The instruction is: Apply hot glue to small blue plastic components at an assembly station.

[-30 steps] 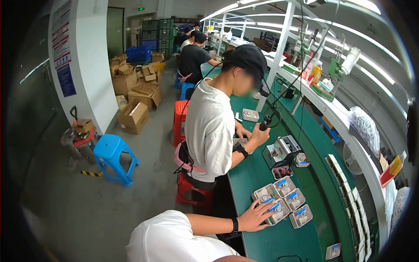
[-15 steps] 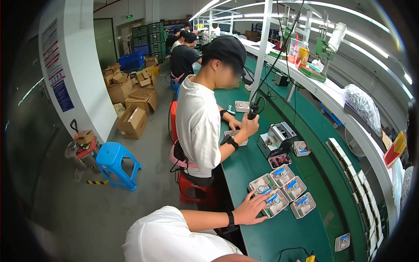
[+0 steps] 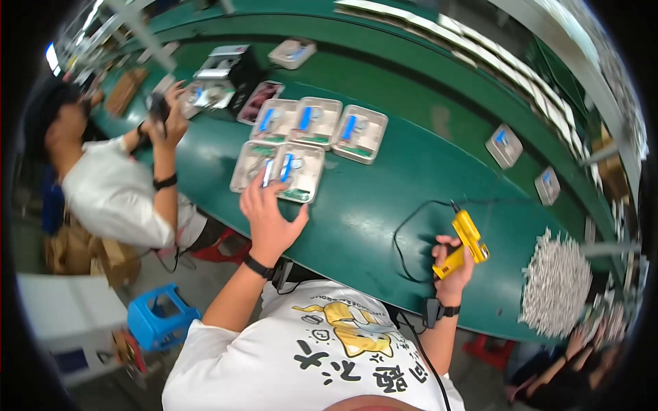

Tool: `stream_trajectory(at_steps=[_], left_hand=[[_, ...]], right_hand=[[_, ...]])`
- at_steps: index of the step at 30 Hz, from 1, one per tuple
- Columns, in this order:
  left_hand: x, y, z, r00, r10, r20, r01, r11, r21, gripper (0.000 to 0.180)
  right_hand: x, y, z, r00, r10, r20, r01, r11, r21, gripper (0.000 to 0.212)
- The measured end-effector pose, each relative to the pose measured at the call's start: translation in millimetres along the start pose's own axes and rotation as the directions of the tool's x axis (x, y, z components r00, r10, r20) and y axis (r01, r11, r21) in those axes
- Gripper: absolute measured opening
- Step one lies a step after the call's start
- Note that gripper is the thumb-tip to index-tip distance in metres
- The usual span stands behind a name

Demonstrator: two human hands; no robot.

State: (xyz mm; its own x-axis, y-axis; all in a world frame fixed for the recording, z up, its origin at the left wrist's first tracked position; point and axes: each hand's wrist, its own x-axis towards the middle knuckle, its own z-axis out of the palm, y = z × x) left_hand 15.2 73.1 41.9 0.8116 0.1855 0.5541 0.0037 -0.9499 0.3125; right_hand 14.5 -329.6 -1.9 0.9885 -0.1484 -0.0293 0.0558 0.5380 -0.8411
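Fingers spread, my left hand [image 3: 271, 218] reaches over the near edge of two light-grey plastic housings, its fingertips at the seam between them. The right one of these housings [image 3: 312, 179] holds a blue cylinder [image 3: 286, 168], a round part and a green board. Part of the left housing [image 3: 241, 172] is hidden by my fingers. My right hand [image 3: 454, 270] is wrapped round the handle of a yellow gun-shaped tool [image 3: 467, 236], its dark tip pointing away from me. Behind the near pair, three similar housings [image 3: 370, 152] stand in a row.
A black cord [image 3: 396, 240] loops beside the yellow tool. At right lies a heap of thin whitish pieces [image 3: 556, 284]. Single housings [image 3: 504, 157] rest along the far green strip. A co-worker [image 3: 113, 192] works at left, near a black machine [image 3: 236, 68].
My view has swung right and down, bringing my right hand and the yellow tool into sight. My left hand stays at the near housings.
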Motion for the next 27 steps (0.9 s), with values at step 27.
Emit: stream_trajectory(at_steps=[27], left_hand=[[44.2, 74.7, -1.5, 0.669, 0.476, 0.57, -0.015, 0.776, -0.631, 0.026]], right_hand=[[7.7, -11.8, 0.6, 0.999, 0.031, -0.02, -0.031, 0.999, -0.017, 0.035]])
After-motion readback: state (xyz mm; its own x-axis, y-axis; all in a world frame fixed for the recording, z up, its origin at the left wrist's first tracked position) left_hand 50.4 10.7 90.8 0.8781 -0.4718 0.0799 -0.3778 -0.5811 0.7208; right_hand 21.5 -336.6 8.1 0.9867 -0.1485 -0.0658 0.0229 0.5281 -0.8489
